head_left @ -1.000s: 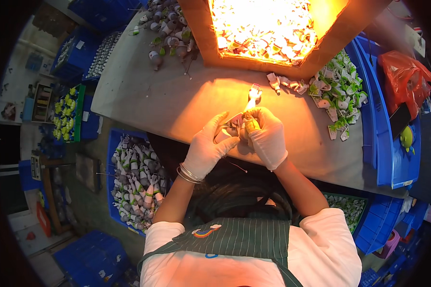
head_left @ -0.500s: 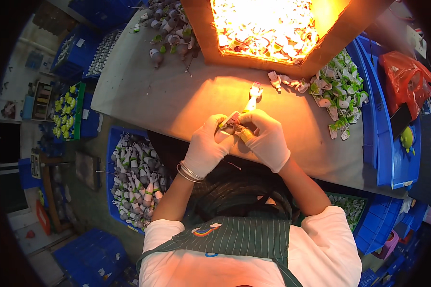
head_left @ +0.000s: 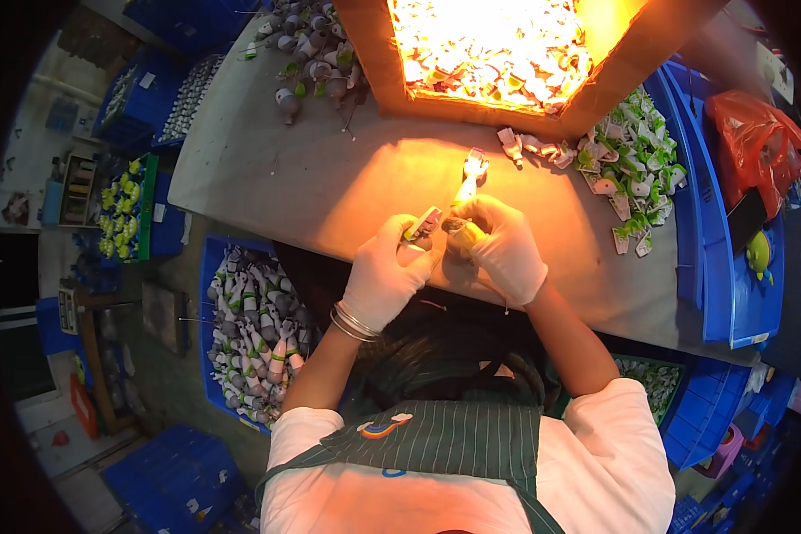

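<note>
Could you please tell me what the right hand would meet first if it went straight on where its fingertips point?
The right hand would probably first meet the small pinkish-white piece held by the left hand, though depth is unclear.

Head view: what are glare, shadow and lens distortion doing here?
Head view: parts in the cardboard box blow out to white; warm light floods part of the table; below its near edge is deep shadow; fisheye bends the table edges, corners go black. Left hand and right hand read clearly; fine detail on the small piece in the left doesn't.
</note>
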Available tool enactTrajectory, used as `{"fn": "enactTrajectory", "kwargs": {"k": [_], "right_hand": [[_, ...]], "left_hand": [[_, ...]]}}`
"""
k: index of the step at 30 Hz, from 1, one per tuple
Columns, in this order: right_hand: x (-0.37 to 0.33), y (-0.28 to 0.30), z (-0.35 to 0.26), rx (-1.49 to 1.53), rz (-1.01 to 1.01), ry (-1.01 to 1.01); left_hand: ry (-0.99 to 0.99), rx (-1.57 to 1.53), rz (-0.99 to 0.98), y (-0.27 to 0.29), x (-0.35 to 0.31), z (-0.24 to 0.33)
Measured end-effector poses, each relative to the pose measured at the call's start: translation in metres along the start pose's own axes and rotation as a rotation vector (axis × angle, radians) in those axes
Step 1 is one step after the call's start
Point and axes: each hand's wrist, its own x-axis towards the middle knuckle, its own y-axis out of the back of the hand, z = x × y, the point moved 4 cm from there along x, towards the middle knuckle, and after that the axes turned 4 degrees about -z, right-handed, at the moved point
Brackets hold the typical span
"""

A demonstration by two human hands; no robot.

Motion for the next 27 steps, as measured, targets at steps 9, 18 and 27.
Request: {"fn": "enactTrajectory", "kwargs": {"k": [9, 18, 27], "right_hand": [[-0.009, -0.019, -0.005, 0.814, -0.144, -0.548], [-0.019, -0.024, -0.006, 1.010, -0.189, -0.484], [-0.011, -0.011, -0.020, -0.080, 0.125, 0.316]], "left_hand": [[-0.244, 0.405, 0.179, -0.006, -0.004, 0.021], [-0.412, 0.505, 0.214, -0.007, -0.009, 0.026], [-0.262, 0.235, 0.127, -0.007, -0.009, 0.014]]}}
